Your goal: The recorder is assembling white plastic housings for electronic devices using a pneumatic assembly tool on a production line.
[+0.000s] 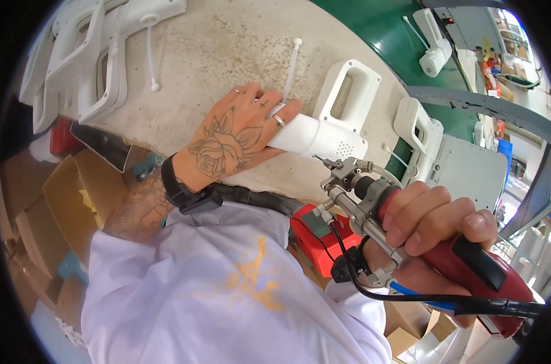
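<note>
My left hand [236, 136] lies on a white plastic handle-shaped housing [339, 115] on the speckled worktable [215, 54], fingers wrapped over its near end. My right hand [430, 221] grips a dark red powered screwdriver [469, 267] with a metal nose [339, 176]. The tool's tip points toward the housing's perforated lower edge, a short way off it. A black cable and a blue hose run out of the tool's rear.
More white housings [100, 57] are stacked at the table's left, with another [418, 130] to the right. White cable ties [292, 67] lie on the table. A green conveyor belt [384, 30] runs behind. Cardboard boxes [63, 200] stand below left. A red box [315, 233] sits under the table edge.
</note>
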A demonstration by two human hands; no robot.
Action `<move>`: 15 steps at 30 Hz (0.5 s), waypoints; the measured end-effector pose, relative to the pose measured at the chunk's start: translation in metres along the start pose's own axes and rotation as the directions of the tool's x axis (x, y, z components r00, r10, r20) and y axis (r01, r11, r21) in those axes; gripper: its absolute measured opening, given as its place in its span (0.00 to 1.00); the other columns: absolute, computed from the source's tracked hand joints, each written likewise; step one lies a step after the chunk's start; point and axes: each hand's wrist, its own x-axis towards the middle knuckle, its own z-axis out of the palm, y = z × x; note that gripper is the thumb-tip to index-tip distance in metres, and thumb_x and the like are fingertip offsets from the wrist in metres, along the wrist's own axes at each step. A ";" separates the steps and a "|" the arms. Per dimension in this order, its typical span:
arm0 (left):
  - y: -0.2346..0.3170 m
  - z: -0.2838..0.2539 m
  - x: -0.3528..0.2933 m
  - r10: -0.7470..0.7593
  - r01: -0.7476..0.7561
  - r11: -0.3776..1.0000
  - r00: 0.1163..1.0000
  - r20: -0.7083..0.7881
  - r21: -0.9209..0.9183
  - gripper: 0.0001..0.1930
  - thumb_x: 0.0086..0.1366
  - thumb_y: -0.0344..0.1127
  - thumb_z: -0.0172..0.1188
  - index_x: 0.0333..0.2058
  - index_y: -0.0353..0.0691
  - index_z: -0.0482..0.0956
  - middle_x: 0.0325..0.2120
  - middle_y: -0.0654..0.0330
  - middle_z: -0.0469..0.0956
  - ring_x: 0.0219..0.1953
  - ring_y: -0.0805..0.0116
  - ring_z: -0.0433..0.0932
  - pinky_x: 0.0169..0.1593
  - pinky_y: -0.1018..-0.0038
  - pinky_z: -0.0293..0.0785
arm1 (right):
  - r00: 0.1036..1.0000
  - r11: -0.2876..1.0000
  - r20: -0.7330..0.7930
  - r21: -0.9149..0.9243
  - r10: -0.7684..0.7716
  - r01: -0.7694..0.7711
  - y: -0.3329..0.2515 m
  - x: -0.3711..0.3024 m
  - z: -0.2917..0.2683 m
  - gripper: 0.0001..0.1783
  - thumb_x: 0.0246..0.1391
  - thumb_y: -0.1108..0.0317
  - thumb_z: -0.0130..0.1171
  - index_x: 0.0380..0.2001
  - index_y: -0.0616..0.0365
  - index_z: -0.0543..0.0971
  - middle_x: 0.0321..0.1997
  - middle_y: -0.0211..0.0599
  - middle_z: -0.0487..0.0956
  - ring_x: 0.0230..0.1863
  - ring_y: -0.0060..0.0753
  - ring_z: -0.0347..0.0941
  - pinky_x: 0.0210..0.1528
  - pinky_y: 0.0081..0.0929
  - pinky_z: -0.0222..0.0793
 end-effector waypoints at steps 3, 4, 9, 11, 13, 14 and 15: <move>0.000 -0.001 0.001 0.003 -0.003 1.000 1.000 0.002 -0.002 0.41 0.47 0.44 0.75 0.61 0.50 0.69 0.47 0.60 0.72 0.48 0.58 0.71 0.51 0.62 0.73 | 1.000 0.999 -0.016 -0.036 0.017 -0.018 0.004 -0.004 -0.001 0.42 0.56 0.31 0.58 0.49 0.63 0.70 0.25 0.35 0.70 0.21 0.30 0.67 0.23 0.27 0.63; 0.000 -0.001 0.001 0.003 -0.003 1.000 1.000 0.001 0.003 0.41 0.47 0.43 0.75 0.61 0.50 0.69 0.47 0.60 0.72 0.47 0.58 0.71 0.51 0.63 0.73 | 1.000 0.999 -0.017 -0.035 0.019 -0.020 0.008 -0.007 -0.001 0.42 0.56 0.31 0.58 0.49 0.63 0.70 0.25 0.35 0.70 0.21 0.30 0.67 0.23 0.27 0.63; 0.001 0.003 0.001 0.009 -0.009 1.000 1.000 -0.003 0.001 0.41 0.46 0.42 0.75 0.61 0.49 0.69 0.47 0.59 0.72 0.47 0.57 0.71 0.52 0.63 0.73 | 0.998 1.000 -0.057 -0.011 0.011 -0.012 0.019 -0.016 0.003 0.39 0.55 0.30 0.59 0.42 0.61 0.69 0.24 0.36 0.70 0.20 0.31 0.67 0.24 0.26 0.65; 0.000 0.003 0.001 0.012 -0.012 1.000 1.000 -0.016 -0.005 0.41 0.46 0.41 0.75 0.61 0.49 0.69 0.47 0.59 0.72 0.47 0.57 0.71 0.52 0.63 0.73 | 0.998 1.000 -0.062 -0.003 0.011 -0.012 0.024 -0.017 0.006 0.40 0.54 0.30 0.59 0.44 0.61 0.69 0.24 0.36 0.71 0.19 0.31 0.67 0.24 0.26 0.65; 0.000 0.002 0.000 -0.010 0.010 0.999 1.000 -0.001 -0.052 0.41 0.46 0.40 0.75 0.61 0.48 0.68 0.47 0.59 0.72 0.47 0.56 0.71 0.52 0.63 0.73 | 0.998 1.000 -0.061 0.003 0.006 -0.006 0.023 -0.014 0.005 0.41 0.53 0.30 0.60 0.46 0.62 0.70 0.24 0.36 0.71 0.19 0.31 0.67 0.23 0.26 0.65; 0.001 0.002 0.000 -0.010 0.010 0.999 1.000 -0.007 -0.050 0.41 0.46 0.40 0.75 0.61 0.48 0.68 0.47 0.59 0.72 0.47 0.56 0.71 0.52 0.63 0.73 | 0.999 1.000 -0.034 0.004 0.022 -0.022 0.021 -0.011 0.003 0.43 0.53 0.29 0.60 0.48 0.63 0.70 0.25 0.36 0.71 0.18 0.31 0.67 0.22 0.26 0.65; 0.002 0.002 0.001 -0.006 0.006 0.999 1.000 0.000 -0.046 0.41 0.46 0.40 0.75 0.61 0.47 0.68 0.48 0.58 0.72 0.47 0.56 0.71 0.53 0.63 0.73 | 0.999 0.999 -0.006 0.006 0.039 -0.039 0.017 -0.008 0.000 0.45 0.52 0.29 0.61 0.51 0.63 0.70 0.25 0.35 0.72 0.18 0.31 0.67 0.21 0.27 0.64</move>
